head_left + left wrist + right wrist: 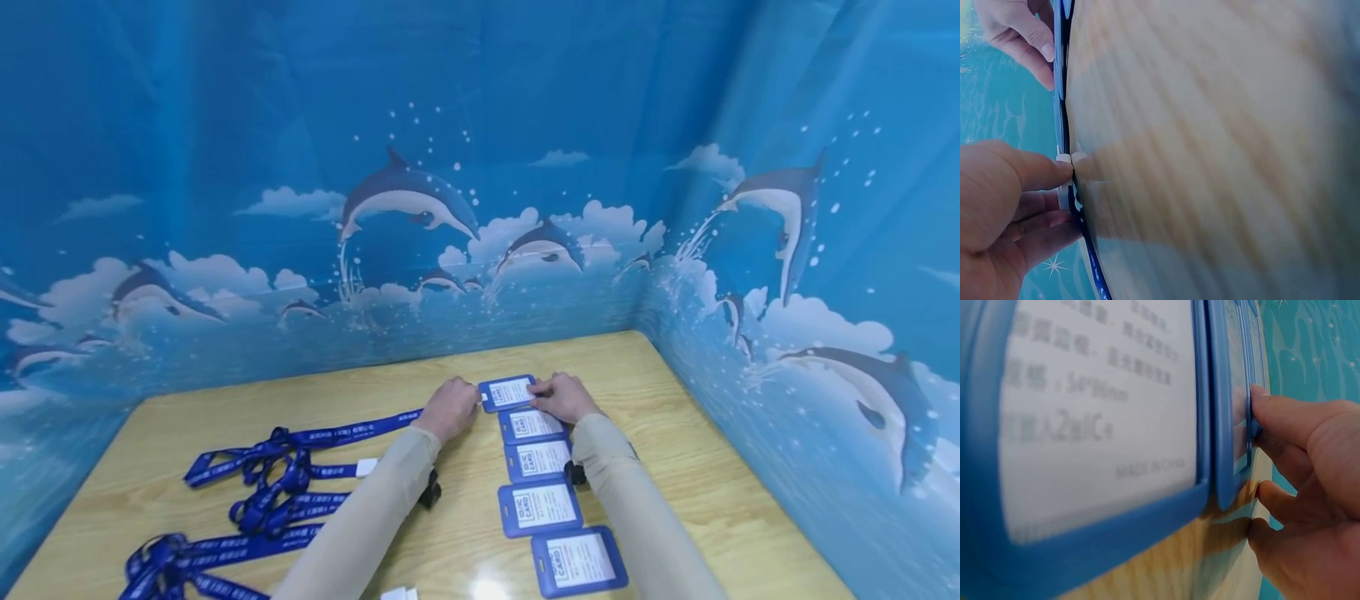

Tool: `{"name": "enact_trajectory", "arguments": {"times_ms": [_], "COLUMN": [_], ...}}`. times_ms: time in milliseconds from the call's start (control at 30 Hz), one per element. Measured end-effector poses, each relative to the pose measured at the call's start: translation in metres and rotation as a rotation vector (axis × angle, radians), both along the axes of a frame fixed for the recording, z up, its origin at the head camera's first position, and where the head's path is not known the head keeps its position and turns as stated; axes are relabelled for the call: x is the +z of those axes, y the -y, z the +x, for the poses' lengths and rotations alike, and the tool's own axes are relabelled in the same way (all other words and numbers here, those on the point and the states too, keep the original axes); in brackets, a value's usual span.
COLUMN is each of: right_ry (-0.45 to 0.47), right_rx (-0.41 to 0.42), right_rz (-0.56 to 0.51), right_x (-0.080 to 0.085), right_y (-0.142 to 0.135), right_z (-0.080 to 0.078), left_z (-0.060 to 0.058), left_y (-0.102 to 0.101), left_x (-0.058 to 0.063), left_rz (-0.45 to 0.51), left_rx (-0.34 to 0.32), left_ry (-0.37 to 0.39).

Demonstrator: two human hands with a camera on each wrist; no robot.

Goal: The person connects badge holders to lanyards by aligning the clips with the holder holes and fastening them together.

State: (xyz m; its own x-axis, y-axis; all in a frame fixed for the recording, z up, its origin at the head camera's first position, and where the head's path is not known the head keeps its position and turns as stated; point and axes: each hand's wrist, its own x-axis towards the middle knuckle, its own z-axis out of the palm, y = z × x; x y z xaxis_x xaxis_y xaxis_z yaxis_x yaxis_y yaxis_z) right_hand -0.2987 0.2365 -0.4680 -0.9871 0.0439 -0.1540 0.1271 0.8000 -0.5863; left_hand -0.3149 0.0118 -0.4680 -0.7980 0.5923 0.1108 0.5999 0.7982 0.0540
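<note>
At the far end of a column of blue ID card holders lies the top card holder (510, 392). My right hand (564, 398) pinches its right edge between thumb and fingers; the right wrist view shows the other fingertips low, close over the wood. On the opposite side, my left hand (452, 408) pinches a white clip (1064, 161) between thumb and fingertips, at the holder's slotted end. From that clip a blue lanyard (360, 432) with white print runs left under the hand. Whether the clip is through the slot, I cannot tell.
Below, several more card holders (540, 506) lie in the column, white cards facing up. Tangled blue lanyards (281, 492) cover the table's left side, one with a white clip (366, 467). White pieces (399, 593) sit at the near edge. A dolphin-print curtain (480, 317) borders the wooden table (465, 517).
</note>
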Motion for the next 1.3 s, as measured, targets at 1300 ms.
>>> {"name": "enact_trajectory", "arguments": {"times_ms": [1300], "right_ry": [-0.002], "right_rx": [-0.023], "right_rz": [-0.196], "right_x": [-0.007], "right_y": [-0.013], "right_z": [0.002], "left_z": [-0.004], "left_y": [0.013], "left_x": [0.001], "left_rz": [0.124], "left_rx": [-0.011], "left_ry": [0.048]}}
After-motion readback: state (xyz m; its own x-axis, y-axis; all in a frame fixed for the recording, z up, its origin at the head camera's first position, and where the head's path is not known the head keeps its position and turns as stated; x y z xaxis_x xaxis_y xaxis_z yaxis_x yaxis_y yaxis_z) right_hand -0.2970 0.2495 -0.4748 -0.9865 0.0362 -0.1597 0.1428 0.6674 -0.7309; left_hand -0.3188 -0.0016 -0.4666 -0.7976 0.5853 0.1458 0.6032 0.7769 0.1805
